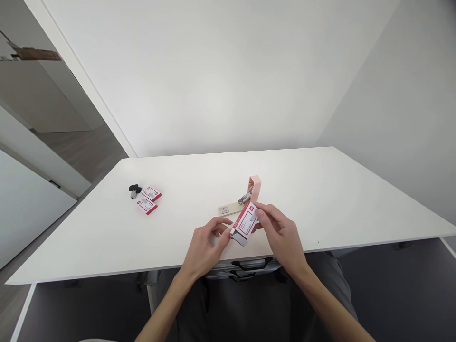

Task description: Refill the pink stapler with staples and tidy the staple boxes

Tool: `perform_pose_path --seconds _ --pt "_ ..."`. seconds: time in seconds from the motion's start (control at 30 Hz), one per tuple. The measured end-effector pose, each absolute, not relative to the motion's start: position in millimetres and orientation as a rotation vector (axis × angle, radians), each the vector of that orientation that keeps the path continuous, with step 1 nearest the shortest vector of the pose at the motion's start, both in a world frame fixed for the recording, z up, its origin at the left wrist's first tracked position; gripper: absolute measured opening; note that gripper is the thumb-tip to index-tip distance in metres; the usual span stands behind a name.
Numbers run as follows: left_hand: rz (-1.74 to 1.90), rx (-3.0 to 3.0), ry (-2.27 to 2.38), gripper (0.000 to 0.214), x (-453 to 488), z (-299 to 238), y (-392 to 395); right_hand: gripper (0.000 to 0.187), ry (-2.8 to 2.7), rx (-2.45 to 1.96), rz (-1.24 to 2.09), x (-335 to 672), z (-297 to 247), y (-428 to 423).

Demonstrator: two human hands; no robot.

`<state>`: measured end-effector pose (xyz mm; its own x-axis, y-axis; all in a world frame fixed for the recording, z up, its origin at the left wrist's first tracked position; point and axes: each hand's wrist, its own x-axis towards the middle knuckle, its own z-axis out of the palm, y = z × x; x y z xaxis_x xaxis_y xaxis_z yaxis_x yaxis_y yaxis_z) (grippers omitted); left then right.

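A small white and red staple box (245, 221) is held tilted above the front part of the table. My right hand (283, 235) grips its upper right side between thumb and fingers. At the box's lower left end is my left hand (204, 244), its fingers curled and the thumb tip touching the corner by a dark gap that looks like an opened end. Just behind the box lies a stapler (255, 186) with its pink top raised, its metal inner part showing and its cream base flat on the table. The box covers part of the stapler.
Two more red and white boxes (151, 193) lie on the left of the white table (192, 180), beside a small black and silver object (134, 190). A white wall (213, 85) rises behind the table. Drawers with black handles (249, 266) sit under the front edge.
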<state>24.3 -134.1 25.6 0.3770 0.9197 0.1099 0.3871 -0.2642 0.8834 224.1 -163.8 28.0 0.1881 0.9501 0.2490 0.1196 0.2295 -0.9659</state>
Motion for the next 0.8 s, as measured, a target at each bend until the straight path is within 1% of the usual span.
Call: perform_pose_path --seconds 0.1,0.17,0.33,0.43,0.67,0.8 --pt "0.852 1.801 1.114 0.052 21.1 22.7 -133.9 0.031 -1.220 -1.179 0.822 222.5 25.5 -163.6" --pt "0.855 1.803 1.127 0.056 20.5 20.8 -133.5 0.029 -1.236 -1.162 0.788 220.2 23.1 -164.2" --pt "0.823 1.807 1.176 0.035 24.1 21.5 -134.1 0.027 -1.264 -1.143 0.753 214.0 17.9 -165.1" --pt "0.808 1.839 1.165 0.028 25.6 24.0 -134.9 0.028 -1.213 -1.147 0.790 214.7 16.4 -163.6" --pt "0.794 1.917 1.145 0.026 24.4 25.1 -135.6 0.036 -1.117 -1.218 0.925 222.2 14.4 -161.0" --pt "0.818 1.958 1.236 0.028 25.6 19.8 -134.0 0.035 -1.236 -1.138 0.901 229.9 9.7 -157.5"
